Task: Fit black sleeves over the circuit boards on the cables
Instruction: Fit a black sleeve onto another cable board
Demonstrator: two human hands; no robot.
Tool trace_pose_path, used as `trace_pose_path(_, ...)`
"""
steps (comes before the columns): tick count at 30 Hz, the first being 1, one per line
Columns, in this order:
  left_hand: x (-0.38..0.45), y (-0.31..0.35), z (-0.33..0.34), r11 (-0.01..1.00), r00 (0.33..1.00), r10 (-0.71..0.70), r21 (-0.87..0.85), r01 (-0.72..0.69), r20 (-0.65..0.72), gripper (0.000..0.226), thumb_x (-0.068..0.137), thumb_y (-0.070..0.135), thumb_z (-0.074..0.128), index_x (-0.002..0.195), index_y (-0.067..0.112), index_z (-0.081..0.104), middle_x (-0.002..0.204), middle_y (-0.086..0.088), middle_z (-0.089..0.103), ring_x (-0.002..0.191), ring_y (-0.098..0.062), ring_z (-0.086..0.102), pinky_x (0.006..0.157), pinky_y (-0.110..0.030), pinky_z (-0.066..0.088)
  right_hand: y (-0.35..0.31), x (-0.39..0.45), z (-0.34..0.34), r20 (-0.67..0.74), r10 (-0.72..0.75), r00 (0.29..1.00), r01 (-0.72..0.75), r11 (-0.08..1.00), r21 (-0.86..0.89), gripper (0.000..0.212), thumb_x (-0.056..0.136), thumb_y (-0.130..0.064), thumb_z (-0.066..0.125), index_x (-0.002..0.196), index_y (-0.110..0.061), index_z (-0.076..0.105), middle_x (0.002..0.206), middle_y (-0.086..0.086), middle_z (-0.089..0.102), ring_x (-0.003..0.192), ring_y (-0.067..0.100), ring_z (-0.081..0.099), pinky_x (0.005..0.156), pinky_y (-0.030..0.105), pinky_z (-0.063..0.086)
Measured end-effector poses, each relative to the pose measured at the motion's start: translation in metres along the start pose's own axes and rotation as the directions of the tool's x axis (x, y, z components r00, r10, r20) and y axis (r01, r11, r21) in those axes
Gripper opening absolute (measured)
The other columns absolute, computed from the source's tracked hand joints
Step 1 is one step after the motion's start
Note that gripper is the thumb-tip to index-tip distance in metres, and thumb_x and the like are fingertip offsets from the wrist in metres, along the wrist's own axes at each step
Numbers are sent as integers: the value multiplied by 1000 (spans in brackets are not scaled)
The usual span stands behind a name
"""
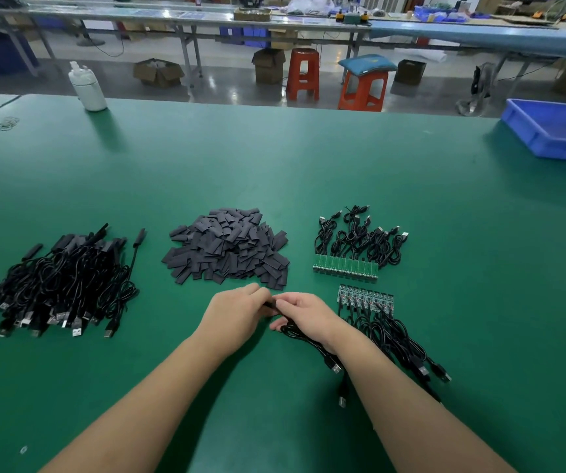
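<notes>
My left hand [237, 310] and my right hand [303, 314] meet over the green table, just below a heap of flat black sleeves [228, 247]. Between the fingertips of both hands sits a black sleeve [271, 306]; whatever is inside it is hidden. A black cable [312, 343] runs from my right hand's grip down to a USB plug. Rows of bare green circuit boards on cables [365, 298] lie to the right, with a second row [344, 266] behind. A pile of sleeved cables [60, 281] lies at the left.
A white bottle [87, 87] stands at the table's far left edge and a blue tray [558, 129] at the far right. Rubber bands [3, 124] lie near the left edge. Stools, boxes and another bench are beyond the table.
</notes>
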State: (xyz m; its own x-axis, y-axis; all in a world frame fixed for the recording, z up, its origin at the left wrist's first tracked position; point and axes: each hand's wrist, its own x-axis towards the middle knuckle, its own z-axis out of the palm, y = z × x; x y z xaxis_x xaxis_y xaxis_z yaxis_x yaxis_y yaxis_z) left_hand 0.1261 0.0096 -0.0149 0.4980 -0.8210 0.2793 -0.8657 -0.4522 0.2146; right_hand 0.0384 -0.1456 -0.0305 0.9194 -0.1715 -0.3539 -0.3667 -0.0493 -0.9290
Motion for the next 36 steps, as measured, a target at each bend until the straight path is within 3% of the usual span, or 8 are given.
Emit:
trace_pose_path(5, -4, 1, -3, 999, 999, 27, 42, -26, -18, 22, 67, 9, 83, 78, 16, 65, 67, 3, 59, 56, -22, 59, 38, -30, 42, -1, 0, 0, -16, 29, 999, -28, 999, 37, 34, 103, -27, 51, 97, 0, 72, 92, 9, 76, 79, 12, 70, 89, 27, 54)
trace_pose_path(9, -8, -5, -1, 1000, 1000, -17, -12, 17, -23, 18, 74, 9, 79, 84, 16, 66, 73, 3, 61, 63, -23, 60, 44, -32, 45, -4, -4, -3, 5, 28, 1000, -28, 997, -70, 32, 101, -34, 54, 87, -15, 76, 94, -1, 77, 88, 5, 69, 94, 24, 49)
trace_pose_path(15, -15, -12, -1, 988, 998, 10, -154, 1, 70, 27, 96, 24, 62, 120, 14, 67, 108, -2, 70, 93, -24, 66, 77, -35, 54, -4, -8, -5, -27, -22, 999, 17, 981, -192, 22, 96, -31, 64, 87, -18, 78, 94, -3, 76, 90, 7, 66, 92, 27, 48)
trace_pose_path(21, -17, -19, -8, 942, 980, -89, -305, 141, 180, 22, 96, 24, 62, 114, 19, 73, 103, -2, 74, 93, -18, 67, 82, -22, 48, -6, -8, 0, -60, -27, 998, 9, 960, -280, 16, 91, -34, 69, 83, -25, 79, 90, -4, 77, 89, 16, 70, 90, 34, 53)
trace_pose_path(28, -17, -22, -10, 843, 926, -197, -426, 328, 323, 21, 94, 29, 64, 112, 27, 74, 107, 13, 73, 96, 5, 62, 80, -2, 38, -11, -11, 5, -83, -121, 989, 66, 871, -486, 13, 93, -33, 68, 95, -25, 79, 92, -5, 76, 87, 12, 67, 80, 27, 52)
trace_pose_path(31, -19, -23, -11, 788, 899, -233, -469, 398, 371, 19, 92, 28, 68, 110, 28, 75, 95, 21, 74, 76, 16, 60, 70, 1, 40, -13, -12, 8, -69, -192, 979, 112, 789, -604, 18, 94, -32, 66, 101, -20, 79, 94, -1, 76, 89, 17, 67, 80, 27, 51)
trace_pose_path(33, -19, -23, -11, 767, 886, -252, -478, 428, 389, 17, 90, 27, 70, 106, 29, 76, 71, 26, 70, 54, 8, 57, 59, -3, 40, -14, -13, 11, -55, -213, 975, 127, 749, -650, 19, 95, -32, 65, 101, -20, 78, 95, 1, 76, 90, 20, 67, 83, 32, 53)
trace_pose_path(36, -19, -21, -11, 759, 882, -252, -483, 436, 399, 15, 90, 24, 70, 102, 30, 76, 60, 22, 67, 48, 2, 54, 54, -9, 43, -15, -13, 12, -33, -230, 973, 143, 704, -695, 21, 96, -33, 63, 102, -19, 78, 95, 1, 75, 90, 20, 67, 84, 35, 53)
